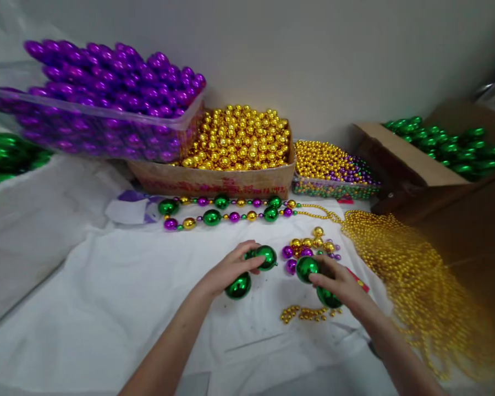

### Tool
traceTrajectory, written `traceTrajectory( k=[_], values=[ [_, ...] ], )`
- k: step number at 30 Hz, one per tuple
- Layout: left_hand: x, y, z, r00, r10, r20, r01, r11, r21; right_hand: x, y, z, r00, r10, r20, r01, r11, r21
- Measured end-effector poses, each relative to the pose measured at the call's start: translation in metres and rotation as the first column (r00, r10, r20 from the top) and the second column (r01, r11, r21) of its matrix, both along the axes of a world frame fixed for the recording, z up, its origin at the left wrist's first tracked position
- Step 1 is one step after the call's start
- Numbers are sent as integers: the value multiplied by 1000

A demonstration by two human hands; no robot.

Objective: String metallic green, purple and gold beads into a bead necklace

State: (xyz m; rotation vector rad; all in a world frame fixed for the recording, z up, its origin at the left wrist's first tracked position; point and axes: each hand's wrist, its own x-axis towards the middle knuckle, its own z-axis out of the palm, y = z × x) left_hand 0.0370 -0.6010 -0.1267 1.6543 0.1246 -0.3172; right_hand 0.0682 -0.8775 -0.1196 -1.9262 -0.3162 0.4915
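Observation:
My left hand (231,268) rests on the white cloth (119,297) with its fingers curled around a large green ball (266,257); another green ball (238,286) lies under its palm. My right hand (338,283) pinches a green ball (307,268) with its fingertips, and one more green ball (328,297) sits beneath it. A small pile of loose gold and purple beads (309,247) lies just beyond the hands. A short run of tiny gold beads (307,314) lies near my right wrist.
A finished strand of green, purple and gold beads (226,210) lies further back. Behind it stand a clear bin of purple balls (103,99), a cardboard box of gold balls (235,140), a tray of small mixed beads (334,165) and a box of green balls (449,146). Gold bead strings (416,275) are heaped at right.

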Motion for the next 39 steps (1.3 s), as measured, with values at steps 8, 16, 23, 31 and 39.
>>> traceTrajectory(
  k=[8, 16, 23, 31, 39],
  values=[
    [43, -72, -45, 955, 129, 267, -249, 840, 483, 107, 13, 6, 804, 199, 560, 12, 937, -350],
    [40, -90, -50, 889, 300, 347, -443, 757, 480, 155, 46, -20, 705, 499, 504, -225, 831, -509],
    [27, -110, -45, 857, 353, 375, -515, 594, 618, 125, -19, -8, 743, 322, 587, -108, 923, -370],
    [16, -119, -44, 901, 235, 365, -433, 427, 794, -20, -56, -21, 709, 503, 494, -335, 857, -391],
    [18, -116, -41, 912, 167, 374, -409, 350, 843, -72, -2, -64, 614, 634, 470, -339, 750, -568]
  ],
)
